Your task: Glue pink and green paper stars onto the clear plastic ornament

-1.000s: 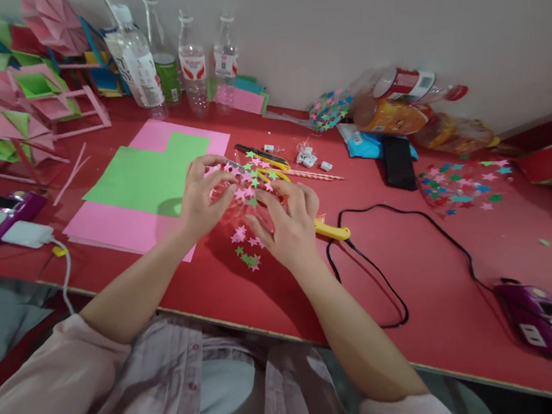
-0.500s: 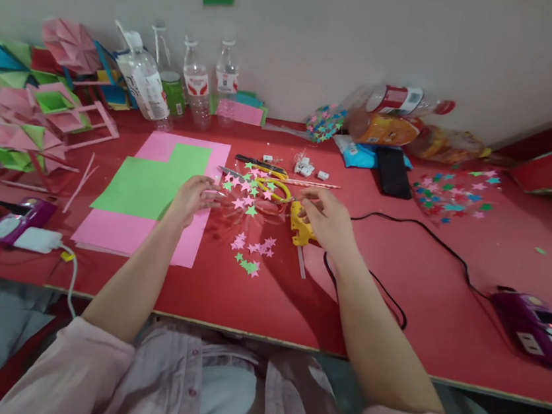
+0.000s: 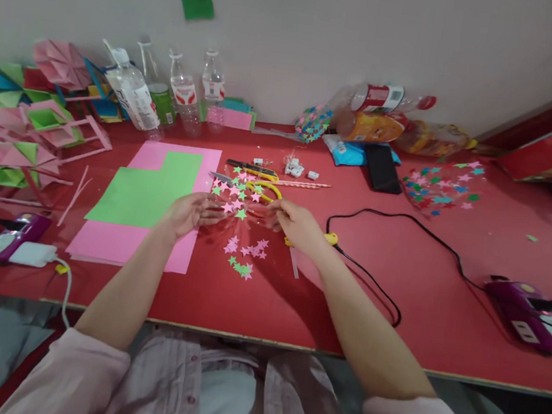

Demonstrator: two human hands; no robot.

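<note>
A clear plastic piece dotted with pink and green paper stars [image 3: 237, 196] is held above the red table. My left hand [image 3: 190, 215] grips its left edge, fingers curled against it. At its right edge, the closed fingers of my right hand [image 3: 296, 226] touch it; their tips are partly hidden. Just below lie loose pink and green stars [image 3: 247, 250]. Yellow-handled scissors [image 3: 272, 191] show behind the clear piece. A yellow glue gun [image 3: 331, 238] with a clear glue stick [image 3: 294, 263] lies partly hidden under my right hand and forearm.
Green paper [image 3: 142, 195] and pink paper [image 3: 103, 240] lie left. Several bottles [image 3: 184, 93] and folded paper models [image 3: 41, 120] stand behind. A phone [image 3: 383, 168], another star-covered clear piece [image 3: 442, 186], a black cord [image 3: 417, 230] and purple power strips [image 3: 525, 315] are around.
My right hand moved right, off the clear piece and over the glue gun, then came back to its right edge. My left hand stayed at the left side. The camera view shifted.
</note>
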